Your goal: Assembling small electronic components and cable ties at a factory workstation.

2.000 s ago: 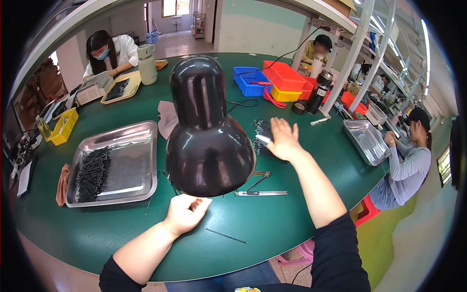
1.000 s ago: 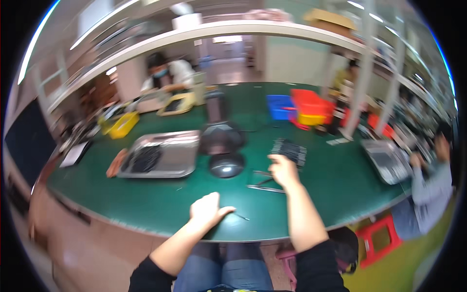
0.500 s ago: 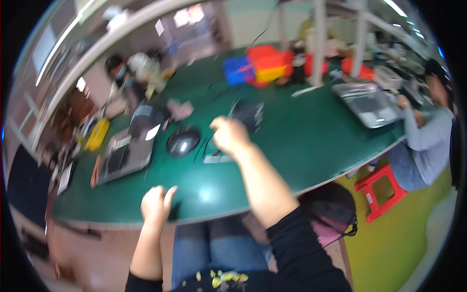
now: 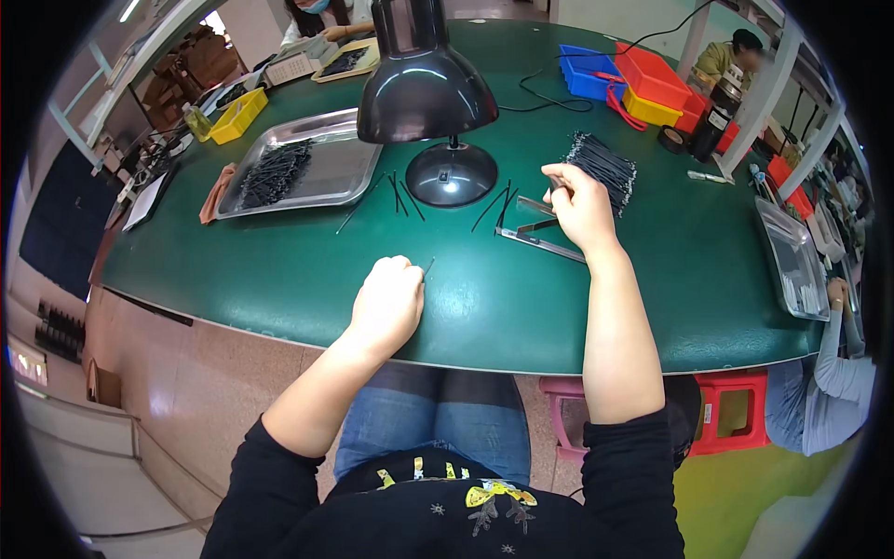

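My left hand [image 4: 389,303] is closed above the near edge of the green table. The end of a thin dark wire [image 4: 428,268] sticks out past its fingers. Farther right, my right hand [image 4: 585,207] is curled, thumb against fingers, with a bit of something dark at the fingertips that I cannot make out. Beside and partly under that hand lies a silver metal tool with a long flat bar [image 4: 549,248]; its kind is unclear. A thick bundle of black wires [image 4: 603,170] lies just behind the right hand. Several loose black wires [image 4: 402,197] are scattered around the lamp base.
A black desk lamp [image 4: 428,98] stands ahead of me. To its left is a steel tray [image 4: 328,191] holding a heap of black wires. Blue [image 4: 589,73], red and yellow bins sit at the back right, near a dark bottle [image 4: 715,121]. Other people work around the table.
My view has swung and come closer to the table. Against the table, my right hand is now beside the wire bundle and metal tool. The left hand, formerly thumb-out, is now closed on a wire.
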`<action>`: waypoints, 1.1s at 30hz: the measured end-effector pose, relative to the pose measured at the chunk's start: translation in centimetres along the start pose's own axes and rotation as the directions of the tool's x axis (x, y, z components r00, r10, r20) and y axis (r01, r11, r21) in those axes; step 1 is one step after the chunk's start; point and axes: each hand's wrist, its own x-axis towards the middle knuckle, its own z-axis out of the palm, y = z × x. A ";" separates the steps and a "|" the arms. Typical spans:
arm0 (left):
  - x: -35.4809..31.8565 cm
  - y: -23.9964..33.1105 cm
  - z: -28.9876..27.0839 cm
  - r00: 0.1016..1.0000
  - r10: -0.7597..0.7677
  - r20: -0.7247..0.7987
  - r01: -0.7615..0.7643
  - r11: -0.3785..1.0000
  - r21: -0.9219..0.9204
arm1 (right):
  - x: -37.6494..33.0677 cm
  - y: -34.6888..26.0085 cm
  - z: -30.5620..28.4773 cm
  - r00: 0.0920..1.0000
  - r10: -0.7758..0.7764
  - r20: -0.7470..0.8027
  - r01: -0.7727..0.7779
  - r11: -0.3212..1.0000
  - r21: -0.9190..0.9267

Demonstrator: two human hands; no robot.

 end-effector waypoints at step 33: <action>8.0 -5.9 -1.6 0.870 0.132 0.475 0.462 0.116 -0.879 | 1.3 -3.1 -0.3 0.952 -0.138 0.273 0.243 0.884 -0.399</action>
